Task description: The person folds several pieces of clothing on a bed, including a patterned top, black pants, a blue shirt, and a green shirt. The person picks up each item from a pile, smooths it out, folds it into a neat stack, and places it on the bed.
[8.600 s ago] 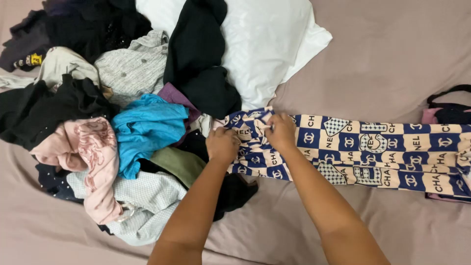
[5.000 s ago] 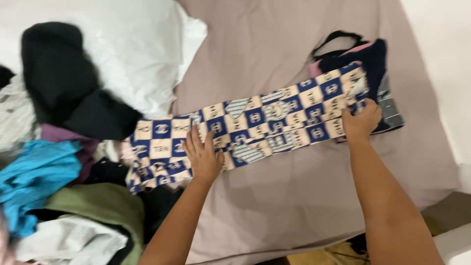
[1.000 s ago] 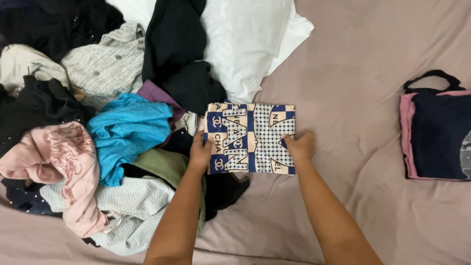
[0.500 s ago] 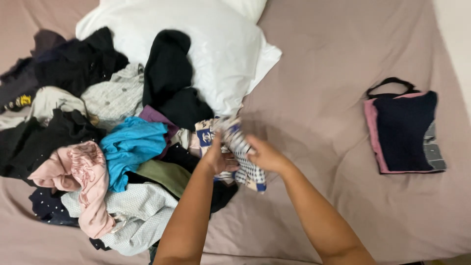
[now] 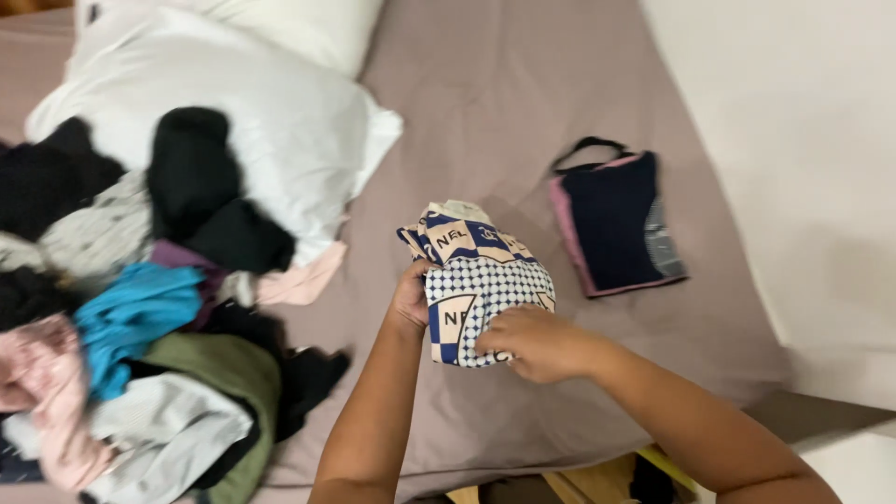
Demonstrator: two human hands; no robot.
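- Clothes pile (image 5: 121, 345) is seen far left of the folded garment: black, grey, blue, pink, green and white pieces heaped together on the mauve bedsheet (image 5: 523, 103).
- White pillow (image 5: 243, 121) is laid up and left of the folded garment, partly covered by black clothes from the pile.
- Left hand (image 5: 411, 299) is closed on the left edge of the folded garment, fingers curled under the cloth, thumb side shown.
- Folded garment (image 5: 476, 271), blue, cream and checked, is held between both hands, apparently lifted just off the sheet; contact with the sheet cannot be told. Long axis is run from upper left to lower right, the narrower folded end pointed up and away, the wider end pointed at the wearer.
- Right hand (image 5: 537, 341) is pressed on the lower right corner of the folded garment, fingers bent and closed over the cloth.
- Folded navy and pink top (image 5: 616, 219) with a black strap is laid flat to the right of the folded garment, well apart from it.
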